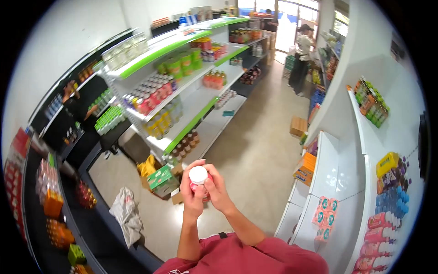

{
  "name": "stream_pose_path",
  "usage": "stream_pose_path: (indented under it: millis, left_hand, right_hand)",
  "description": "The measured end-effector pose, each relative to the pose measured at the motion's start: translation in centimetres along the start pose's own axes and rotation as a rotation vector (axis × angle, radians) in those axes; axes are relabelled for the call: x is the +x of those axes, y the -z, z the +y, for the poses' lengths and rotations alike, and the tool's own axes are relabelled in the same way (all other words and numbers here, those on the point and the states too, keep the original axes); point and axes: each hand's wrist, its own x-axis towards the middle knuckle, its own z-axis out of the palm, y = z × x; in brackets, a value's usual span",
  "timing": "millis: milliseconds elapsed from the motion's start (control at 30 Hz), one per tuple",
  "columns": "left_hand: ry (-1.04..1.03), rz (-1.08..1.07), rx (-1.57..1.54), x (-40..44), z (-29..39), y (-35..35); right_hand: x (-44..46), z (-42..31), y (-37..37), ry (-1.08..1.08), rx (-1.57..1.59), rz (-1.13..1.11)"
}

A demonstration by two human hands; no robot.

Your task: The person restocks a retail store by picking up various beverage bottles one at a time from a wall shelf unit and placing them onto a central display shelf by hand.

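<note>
The bottle (198,176) is small, with a broad, round white cap on top and a pink-red body; the print on it is too small to read. It is upright or close to it, seen mostly from above. It sits between the 2 hands, held up in the air in front of the maroon shirt (246,258). The left hand (191,194) wraps its left side and the right hand (219,192) its right side, both grasping the bottle, with the thumbs on the near side, around the edge of the cap and just below it. The far fingers are partly hidden behind it.

Beyond the hands, a green and white carton (163,181) stands on the floor (255,160), with yellow wrapping (147,166) near it. To the left lies a crumpled pale plastic bag (127,217). On the right, white shelves (319,176) hold pink packs (325,218) and an orange box (305,169).

Farther off, a green-edged rack (194,119) carries cans and bottles in rows. 1 person in black (77,109) is at the left, and another person (302,52) stands down the aisle, near the bright doorway.
</note>
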Motion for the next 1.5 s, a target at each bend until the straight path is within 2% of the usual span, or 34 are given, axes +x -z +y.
stream_pose_path:
  millis: [100,200,333,467,533,700,867,1133,1300,1500]
  left_hand:
    - [0.058,-0.169,-0.116,2.4,-1.5,-5.9]
    - [0.075,-0.252,-0.249,4.3,-4.0,-11.3]
    - [0.099,-0.335,-0.262,5.3,-7.3,-16.1]
    - [0.138,-0.329,-0.301,8.0,-11.1,-18.4]
    - [0.075,-0.282,-0.288,10.0,-13.9,-19.0]
    - [0.050,-0.249,-0.212,19.2,-19.0,-20.1]
    - [0.018,-0.179,-0.229,28.9,-24.4,-21.1]
    - [0.065,-0.227,-0.213,37.8,-31.2,-25.0]
    - [0.079,-0.251,-0.220,43.2,-36.9,-28.3]
    - [0.175,-0.294,-0.172,49.8,-45.5,-34.2]
  right_hand:
    - [1.0,-1.4,6.0,0.056,-0.044,0.147]
    - [2.1,-2.4,10.8,0.088,-0.067,0.291]
    - [3.2,-2.5,15.2,0.128,-0.218,0.447]
    - [6.0,-0.3,18.4,0.075,-0.271,0.478]
    - [8.0,1.8,19.0,0.056,-0.230,0.506]
    - [17.3,5.3,21.6,0.030,-0.264,0.573]
    - [28.0,8.4,24.8,0.025,-0.264,0.487]
    - [37.6,12.5,30.9,-0.006,-0.214,0.568]
    - [43.4,15.0,36.6,-0.043,-0.274,0.504]
    - [51.3,19.4,46.6,-0.153,-0.154,0.408]
